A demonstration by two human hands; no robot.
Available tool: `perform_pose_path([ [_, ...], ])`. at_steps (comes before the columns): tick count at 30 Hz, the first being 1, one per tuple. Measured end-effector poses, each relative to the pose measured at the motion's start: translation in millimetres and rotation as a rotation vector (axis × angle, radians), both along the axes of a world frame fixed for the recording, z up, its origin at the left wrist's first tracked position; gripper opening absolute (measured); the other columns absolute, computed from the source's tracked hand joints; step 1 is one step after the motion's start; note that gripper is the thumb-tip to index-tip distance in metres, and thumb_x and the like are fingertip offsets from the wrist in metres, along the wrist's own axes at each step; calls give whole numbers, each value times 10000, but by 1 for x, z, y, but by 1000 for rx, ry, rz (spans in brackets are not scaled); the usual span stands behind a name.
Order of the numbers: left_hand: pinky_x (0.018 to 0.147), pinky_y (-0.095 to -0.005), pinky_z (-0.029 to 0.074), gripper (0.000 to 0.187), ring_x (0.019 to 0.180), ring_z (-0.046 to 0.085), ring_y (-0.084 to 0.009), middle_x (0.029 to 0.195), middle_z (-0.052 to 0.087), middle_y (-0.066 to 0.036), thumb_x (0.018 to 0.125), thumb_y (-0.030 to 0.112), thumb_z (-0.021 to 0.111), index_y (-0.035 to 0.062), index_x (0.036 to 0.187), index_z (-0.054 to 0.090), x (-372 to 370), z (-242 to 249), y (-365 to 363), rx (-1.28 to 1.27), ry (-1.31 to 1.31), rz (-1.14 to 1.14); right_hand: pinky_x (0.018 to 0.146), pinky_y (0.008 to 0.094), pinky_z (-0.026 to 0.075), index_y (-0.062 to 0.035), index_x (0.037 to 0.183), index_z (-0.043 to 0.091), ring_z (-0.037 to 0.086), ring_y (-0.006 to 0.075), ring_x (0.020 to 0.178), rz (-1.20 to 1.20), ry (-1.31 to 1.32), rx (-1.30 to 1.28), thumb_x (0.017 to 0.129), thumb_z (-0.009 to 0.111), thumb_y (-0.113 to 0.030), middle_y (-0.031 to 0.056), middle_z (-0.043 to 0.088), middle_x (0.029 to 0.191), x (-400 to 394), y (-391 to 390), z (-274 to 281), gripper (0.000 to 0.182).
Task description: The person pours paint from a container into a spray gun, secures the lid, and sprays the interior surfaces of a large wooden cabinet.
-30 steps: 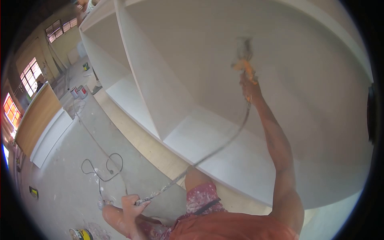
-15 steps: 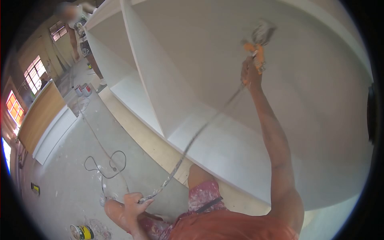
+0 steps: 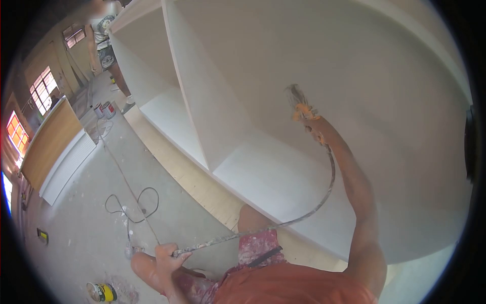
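My right hand (image 3: 318, 131) is closed round the handle of an orange spray gun (image 3: 304, 111), whose grey cup end points up and left inside a large white cabinet (image 3: 185, 96). From the gun's lower end a paint-spattered hose (image 3: 298, 219) curves down and left. My left hand (image 3: 168, 256), resting by my knee, is closed round this hose. Paint stains mark the shorts on my legs.
A looped cable (image 3: 132, 221) lies on the grey floor. Tins (image 3: 108, 110) stand farther back, near another person (image 3: 105, 45). A yellow-labelled bucket (image 3: 107, 292) is at the lower left. A wood-and-white panel unit (image 3: 53, 147) stands at the left.
My right hand and the spray gun have moved down and left, and the hose now bends in a wider curve. My left hand has barely moved. The other person has shifted slightly.
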State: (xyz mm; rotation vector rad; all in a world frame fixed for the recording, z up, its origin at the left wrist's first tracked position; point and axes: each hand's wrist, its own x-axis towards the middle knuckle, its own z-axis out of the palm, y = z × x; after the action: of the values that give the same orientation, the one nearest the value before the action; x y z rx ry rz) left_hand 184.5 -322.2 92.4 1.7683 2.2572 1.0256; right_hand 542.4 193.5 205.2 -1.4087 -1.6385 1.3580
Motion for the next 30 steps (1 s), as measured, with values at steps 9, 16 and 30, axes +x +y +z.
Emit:
perform_pose_path([
  [9, 435, -391, 302, 565, 434, 373, -325, 490, 362, -136, 596, 333, 884, 40, 511, 409, -2, -2, 4, 45, 10, -39, 408, 237, 268, -160, 806, 518, 355, 58, 438, -117, 727, 340, 963, 611, -282, -48, 465, 637, -43, 15, 67, 220],
  [16, 434, -387, 295, 569, 434, 372, -319, 492, 364, -133, 594, 333, 890, 46, 511, 405, 1, -6, 9, 67, 3, 46, 370, 241, 256, -160, 779, 493, 361, 43, 435, -28, 993, 479, 978, 582, -231, -54, 456, 634, -40, 28, 83, 229],
  [30, 437, -397, 304, 530, 431, 392, -325, 496, 371, -133, 633, 298, 866, 48, 512, 414, 1, 3, 3, 57, 8, -55, 391, 236, 272, -133, 860, 583, 369, 36, 453, -156, 325, 91, 957, 636, -326, -70, 466, 636, -24, -3, 27, 223],
])
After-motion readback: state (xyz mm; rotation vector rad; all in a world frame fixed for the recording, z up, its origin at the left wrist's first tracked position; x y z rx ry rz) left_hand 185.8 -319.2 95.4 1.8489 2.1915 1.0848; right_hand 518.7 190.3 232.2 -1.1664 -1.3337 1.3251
